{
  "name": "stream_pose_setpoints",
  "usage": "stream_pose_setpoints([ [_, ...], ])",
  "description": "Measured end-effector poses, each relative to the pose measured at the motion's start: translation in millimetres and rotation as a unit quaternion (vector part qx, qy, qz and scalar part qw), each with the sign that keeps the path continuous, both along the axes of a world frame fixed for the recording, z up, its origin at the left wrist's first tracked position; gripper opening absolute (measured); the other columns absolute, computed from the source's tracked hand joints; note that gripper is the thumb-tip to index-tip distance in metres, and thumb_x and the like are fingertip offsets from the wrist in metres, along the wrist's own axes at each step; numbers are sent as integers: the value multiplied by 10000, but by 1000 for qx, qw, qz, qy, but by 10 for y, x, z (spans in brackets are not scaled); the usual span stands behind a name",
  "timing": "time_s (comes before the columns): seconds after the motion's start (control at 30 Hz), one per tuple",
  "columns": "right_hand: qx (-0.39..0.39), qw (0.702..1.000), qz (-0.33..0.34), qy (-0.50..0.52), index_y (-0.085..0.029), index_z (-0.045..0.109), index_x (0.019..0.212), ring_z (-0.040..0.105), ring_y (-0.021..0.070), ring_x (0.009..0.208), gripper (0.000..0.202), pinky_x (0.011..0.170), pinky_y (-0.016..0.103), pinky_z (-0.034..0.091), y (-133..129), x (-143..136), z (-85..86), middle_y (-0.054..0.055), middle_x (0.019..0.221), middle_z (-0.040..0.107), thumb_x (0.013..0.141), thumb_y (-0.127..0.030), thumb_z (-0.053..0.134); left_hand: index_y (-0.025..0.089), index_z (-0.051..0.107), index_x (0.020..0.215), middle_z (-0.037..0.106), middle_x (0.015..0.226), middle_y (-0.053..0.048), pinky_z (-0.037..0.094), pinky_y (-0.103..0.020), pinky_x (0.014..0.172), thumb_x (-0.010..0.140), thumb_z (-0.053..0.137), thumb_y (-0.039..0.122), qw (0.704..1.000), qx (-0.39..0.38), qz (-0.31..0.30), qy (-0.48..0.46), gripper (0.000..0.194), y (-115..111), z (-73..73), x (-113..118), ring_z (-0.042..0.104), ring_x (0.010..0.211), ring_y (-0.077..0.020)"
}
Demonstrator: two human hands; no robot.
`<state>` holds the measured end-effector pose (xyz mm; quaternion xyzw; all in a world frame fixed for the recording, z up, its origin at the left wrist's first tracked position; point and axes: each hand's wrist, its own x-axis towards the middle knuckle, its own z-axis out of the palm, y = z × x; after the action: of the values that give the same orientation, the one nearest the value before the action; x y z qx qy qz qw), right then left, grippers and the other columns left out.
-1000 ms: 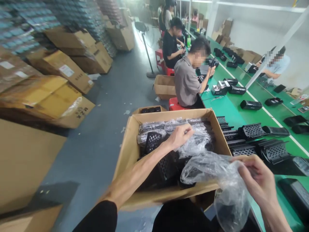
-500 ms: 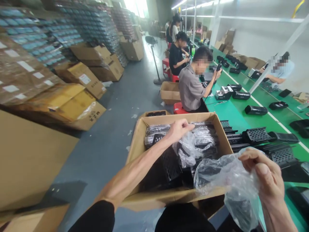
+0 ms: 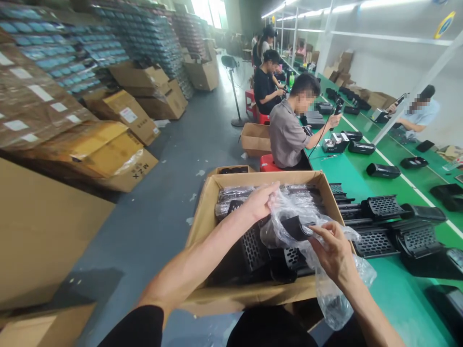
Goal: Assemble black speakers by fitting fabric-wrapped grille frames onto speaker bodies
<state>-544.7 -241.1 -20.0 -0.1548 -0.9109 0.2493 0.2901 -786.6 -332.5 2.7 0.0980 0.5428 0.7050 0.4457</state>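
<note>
An open cardboard box (image 3: 202,231) in front of me holds black perforated parts (image 3: 253,246), several of them in clear plastic. Over it, my left hand (image 3: 263,200) is closed on the edge of a clear plastic bag (image 3: 289,205). A black part (image 3: 297,227) sticks out of the bag's mouth. My right hand (image 3: 333,248) pinches the end of this black part at the box's right side. Loose clear plastic (image 3: 334,299) hangs below my right hand over the box's rim.
On the green table (image 3: 394,289) at the right lie black perforated covers (image 3: 383,206) and black cases (image 3: 383,167). A person in a grey shirt (image 3: 287,130) sits beyond the box. Cartons (image 3: 133,115) and a standing fan (image 3: 233,91) are at the left.
My right hand has moved left from the table side to the bag over the box and taken hold of the black part. My left hand has closed on the bag's edge.
</note>
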Motion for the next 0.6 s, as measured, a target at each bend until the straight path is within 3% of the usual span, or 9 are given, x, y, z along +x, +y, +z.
stream_pose_setpoints([
  [0.1, -22, 999, 26, 3, -251, 709, 1143, 666, 218, 947, 188, 792, 336, 574, 40, 112, 161, 96, 1176, 599, 970, -273, 637, 217, 423, 661, 378, 532, 96, 254, -197, 432, 797, 820, 400, 997, -44, -3, 61, 458, -77, -232, -72, 319, 427, -60],
  [0.2, -73, 996, 45, -9, -251, 682, 1151, 653, 234, 1026, 179, 841, 347, 560, 57, 219, 301, 95, 1179, 618, 1001, -311, 606, 202, 481, 638, 418, 546, 88, 210, -209, 472, 697, 855, 384, 984, -94, -11, 152, 420, -162, -494, -97, 331, 489, -81],
  [0.33, -161, 986, -40, 33, -231, 691, 1095, 634, 240, 1032, 206, 865, 340, 521, 55, 366, 370, 85, 1137, 635, 988, -400, 639, 185, 543, 572, 501, 581, 56, 239, -224, 548, 637, 843, 426, 958, -131, -65, 247, 390, -262, -728, -99, 399, 613, -121],
  [0.47, -269, 954, -121, 49, -222, 681, 1064, 621, 228, 980, 281, 848, 315, 484, 25, 494, 270, 59, 1070, 669, 973, -485, 643, 185, 627, 665, 505, 639, 46, 271, -237, 564, 751, 719, 610, 944, -128, -129, 276, 443, -401, -688, -115, 400, 636, -131],
  [0.53, -308, 939, -144, 51, -214, 667, 1069, 617, 228, 966, 323, 841, 311, 477, 14, 539, 221, 58, 1056, 676, 964, -519, 643, 197, 724, 910, 567, 760, 29, 285, -239, 548, 801, 665, 662, 937, -93, -197, 273, 481, -487, -584, -125, 411, 625, -124],
  [0.6, -349, 924, -149, 55, -215, 649, 1097, 627, 229, 945, 354, 813, 307, 486, 16, 579, 210, 56, 1046, 687, 955, -540, 649, 234, 721, 1158, 616, 899, 10, 314, -234, 548, 799, 701, 632, 918, -42, -278, 280, 536, -570, -475, -131, 432, 620, -111],
])
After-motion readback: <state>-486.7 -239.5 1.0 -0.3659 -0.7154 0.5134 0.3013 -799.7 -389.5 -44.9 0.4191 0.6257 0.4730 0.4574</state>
